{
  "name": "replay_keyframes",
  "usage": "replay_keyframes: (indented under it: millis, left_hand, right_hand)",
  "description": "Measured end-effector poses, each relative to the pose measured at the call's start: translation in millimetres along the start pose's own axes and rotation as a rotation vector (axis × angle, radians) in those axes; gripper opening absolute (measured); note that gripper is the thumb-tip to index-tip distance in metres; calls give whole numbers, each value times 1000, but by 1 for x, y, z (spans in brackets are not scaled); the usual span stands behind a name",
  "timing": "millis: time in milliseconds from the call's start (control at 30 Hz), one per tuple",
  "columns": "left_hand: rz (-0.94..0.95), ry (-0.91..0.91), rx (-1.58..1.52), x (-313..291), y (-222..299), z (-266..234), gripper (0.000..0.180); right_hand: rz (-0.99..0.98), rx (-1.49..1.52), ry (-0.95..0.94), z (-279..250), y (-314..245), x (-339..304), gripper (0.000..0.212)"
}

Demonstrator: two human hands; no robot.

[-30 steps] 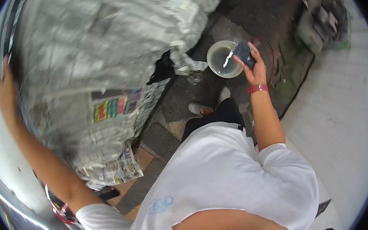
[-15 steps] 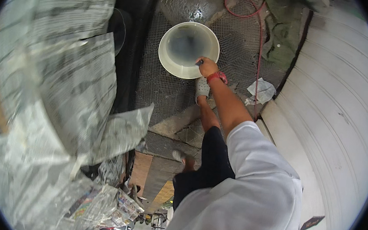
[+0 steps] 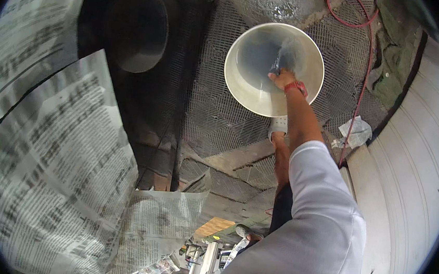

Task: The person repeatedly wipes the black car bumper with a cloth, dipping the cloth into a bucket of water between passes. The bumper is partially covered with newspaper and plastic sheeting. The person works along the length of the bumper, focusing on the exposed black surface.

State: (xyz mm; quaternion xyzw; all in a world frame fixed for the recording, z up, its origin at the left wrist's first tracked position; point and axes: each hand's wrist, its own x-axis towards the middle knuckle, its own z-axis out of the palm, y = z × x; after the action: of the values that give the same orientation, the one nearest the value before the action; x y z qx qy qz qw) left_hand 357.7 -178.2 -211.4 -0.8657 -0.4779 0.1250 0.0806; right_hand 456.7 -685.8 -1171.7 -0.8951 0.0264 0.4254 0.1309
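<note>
- The right hand reaches down inside a wide cream-coloured basin that stands on a metal mesh floor.
- Its fingers are curled around a dark object, perhaps a sponge or brush, though blur and splashing water make it hard to tell which; the object's lower end lies against the basin's inner wall.
- A red band sits on that wrist, just above the basin's near rim.
- The white sleeve of the same arm fills the lower right of the view.
- The left hand is out of sight, so its fingers cannot be judged.
- Sheets of newspaper cover a surface along the left side, well apart from the basin.
- A dark round opening shows just beside the newspaper's upper edge.
- A thin red hose runs over the mesh to the right of the basin.
- A crumpled white scrap lies near the hose, beside a pale ribbed wall.
- A foot in a white sandal stands just below the basin.
</note>
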Motion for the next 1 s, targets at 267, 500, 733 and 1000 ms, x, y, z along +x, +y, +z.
replay_keyframes:
  millis: [267,500,733,1000]
  left_hand:
    - [29,180,-95,-33,-52,-65,71]
    - [63,655,-232,-24,-150,-170,71]
    - [-66,1081,3,25,-174,-173,67]
    - [101,1168,-253,27,-99,-183,57]
  right_hand:
    - [283,1601,-594,-75,-88,-87,52]
    - [23,1877,-543,-283,-128,-275,33]
    - [-469,1694,-80,-572,-223,-460,48]
    - [-1270,924,318,-718,-580,-790,52]
